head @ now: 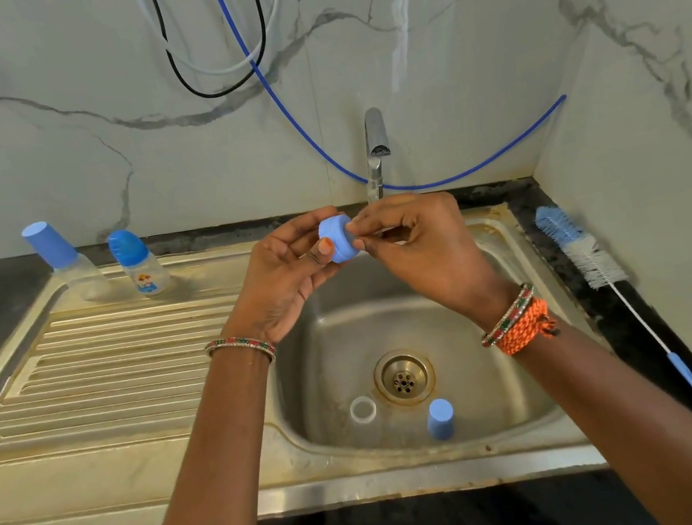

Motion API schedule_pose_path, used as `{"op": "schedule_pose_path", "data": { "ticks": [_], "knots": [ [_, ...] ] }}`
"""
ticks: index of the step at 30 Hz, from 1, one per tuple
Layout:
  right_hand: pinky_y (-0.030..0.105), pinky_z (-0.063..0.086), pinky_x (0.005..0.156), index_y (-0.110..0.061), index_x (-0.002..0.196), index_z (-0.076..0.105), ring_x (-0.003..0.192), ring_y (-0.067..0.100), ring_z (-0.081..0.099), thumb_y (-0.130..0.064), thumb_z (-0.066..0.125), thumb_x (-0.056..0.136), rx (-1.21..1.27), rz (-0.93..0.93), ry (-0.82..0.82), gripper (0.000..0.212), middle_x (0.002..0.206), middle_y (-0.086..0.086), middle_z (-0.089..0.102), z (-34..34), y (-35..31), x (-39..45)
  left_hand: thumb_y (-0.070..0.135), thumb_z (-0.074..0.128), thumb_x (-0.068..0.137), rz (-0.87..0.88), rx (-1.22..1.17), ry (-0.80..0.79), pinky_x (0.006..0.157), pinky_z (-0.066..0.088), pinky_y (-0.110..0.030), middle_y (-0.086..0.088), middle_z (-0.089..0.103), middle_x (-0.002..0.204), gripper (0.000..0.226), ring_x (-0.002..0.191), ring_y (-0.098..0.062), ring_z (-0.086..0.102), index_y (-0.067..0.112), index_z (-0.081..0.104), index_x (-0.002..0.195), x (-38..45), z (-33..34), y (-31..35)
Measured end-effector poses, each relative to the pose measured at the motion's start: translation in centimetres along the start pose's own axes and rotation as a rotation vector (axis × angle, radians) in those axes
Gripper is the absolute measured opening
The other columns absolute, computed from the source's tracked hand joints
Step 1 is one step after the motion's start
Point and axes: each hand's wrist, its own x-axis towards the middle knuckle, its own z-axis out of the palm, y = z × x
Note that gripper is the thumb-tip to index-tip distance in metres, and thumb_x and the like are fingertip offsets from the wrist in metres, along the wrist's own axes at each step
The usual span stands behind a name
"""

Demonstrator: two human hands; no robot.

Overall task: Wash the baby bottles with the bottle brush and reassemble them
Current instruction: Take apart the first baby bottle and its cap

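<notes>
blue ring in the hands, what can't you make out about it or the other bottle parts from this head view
- Blue ring: whether a teat sits inside; fingers of the left hand and right hand cover its opening.
- Clear bottle body in the sink: nearly see-through, so any water or soap inside is unclear.
- Printed bottle: its label is too small to read.
- Tap: base hidden behind the hands.

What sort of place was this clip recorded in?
Most likely a home kitchen: a steel sink with a ribbed drainboard set in a dark counter, a tap against marble-look wall panels, and baby bottles standing by.
</notes>
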Motion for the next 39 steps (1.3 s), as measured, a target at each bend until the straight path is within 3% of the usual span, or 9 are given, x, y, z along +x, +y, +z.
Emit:
{"op": "schedule_pose_path", "data": {
  "ticks": [6,10,13,17,21,24,29,32,39],
  "knots": [
    [0.010,0.050,0.078,0.000,0.086,0.075,0.089,0.008,0.062,0.009,0.067,0.076,-0.062,-0.082,0.068,0.016,0.091,0.009,0.072,1.3,-0.7,-0.7,0.034,0.085,0.059,0.056,-0.003,0.039,0.080,0.055,-0.027,-0.006,0.071,0.109,0.067,0.101,-0.020,0.067,0.008,0.059,0.115,-1.1,0.4,0.0],
    [0.013,0.052,0.081,-0.004,0.097,0.074,0.094,0.004,0.064,0.005,0.064,0.081,0.091,0.066,0.036,0.021,0.100,0.003,0.071,1.4,-1.3,-0.5,0.035,0.090,0.054,0.070,-0.083,0.078,0.081,0.055,-0.029,-0.006,0.070,0.110,0.070,0.101,-0.020,0.067,0.010,0.060,0.113,-1.4,0.3,-0.1],
    [0.015,0.053,0.073,-0.014,0.095,0.069,0.085,0.002,0.066,0.002,0.066,0.083,0.259,0.238,0.039,0.021,0.092,-0.008,0.068,0.9,-1.7,0.0,0.032,0.090,0.054,0.082,-0.118,0.083,0.084,0.055,-0.031,-0.008,0.070,0.109,0.069,0.102,-0.022,0.067,0.009,0.060,0.112,-1.5,0.2,-0.2],
    [0.021,0.055,0.073,-0.018,0.084,0.066,0.077,0.007,0.067,0.000,0.069,0.080,0.204,0.229,0.096,0.019,0.081,-0.009,0.068,0.7,-1.9,-0.2,0.032,0.090,0.053,0.073,-0.110,0.095,0.083,0.055,-0.030,-0.008,0.069,0.111,0.069,0.104,-0.023,0.066,0.010,0.061,0.112,-1.4,0.4,-0.4],
    [0.015,0.053,0.071,-0.010,0.086,0.074,0.071,0.001,0.066,0.000,0.070,0.080,0.176,0.214,0.124,0.013,0.076,-0.017,0.067,0.7,-1.7,-0.4,0.031,0.089,0.054,0.062,-0.117,0.092,0.082,0.055,-0.029,-0.008,0.069,0.112,0.069,0.104,-0.022,0.066,0.010,0.060,0.113,-1.5,0.3,-0.7],
    [0.013,0.052,0.072,-0.007,0.091,0.075,0.074,0.000,0.066,0.001,0.069,0.080,0.137,0.190,0.099,0.015,0.077,-0.017,0.066,0.8,-1.6,-0.6,0.032,0.090,0.052,0.059,-0.117,0.101,0.081,0.055,-0.028,-0.006,0.070,0.112,0.070,0.105,-0.021,0.066,0.010,0.060,0.112,-1.6,0.3,-1.0],
    [0.023,0.055,0.071,-0.004,0.087,0.075,0.076,0.009,0.066,0.000,0.068,0.080,0.061,0.097,0.069,0.011,0.083,0.003,0.072,1.4,-1.0,-0.8,0.031,0.088,0.053,0.054,-0.101,0.104,0.079,0.055,-0.026,-0.003,0.071,0.110,0.069,0.104,-0.018,0.066,0.010,0.060,0.113,-1.6,0.6,-1.3],
    [0.027,0.057,0.072,-0.008,0.089,0.075,0.075,0.007,0.067,-0.002,0.069,0.081,0.116,0.188,0.103,0.011,0.083,-0.001,0.072,1.6,-0.9,-1.0,0.033,0.090,0.051,0.049,-0.120,0.117,0.079,0.055,-0.027,-0.004,0.070,0.110,0.072,0.103,-0.019,0.066,0.011,0.060,0.112,-1.5,0.9,-1.6],
    [0.014,0.050,0.071,-0.010,0.089,0.066,0.073,0.003,0.064,-0.005,0.074,0.078,0.271,0.360,-0.014,0.015,0.082,-0.004,0.068,0.5,-0.2,-0.2,0.037,0.093,0.046,0.021,-0.112,0.122,0.085,0.055,-0.030,-0.007,0.069,0.112,0.077,0.103,-0.021,0.066,0.012,0.061,0.111,-1.4,0.4,-1.6]
  ]
}}
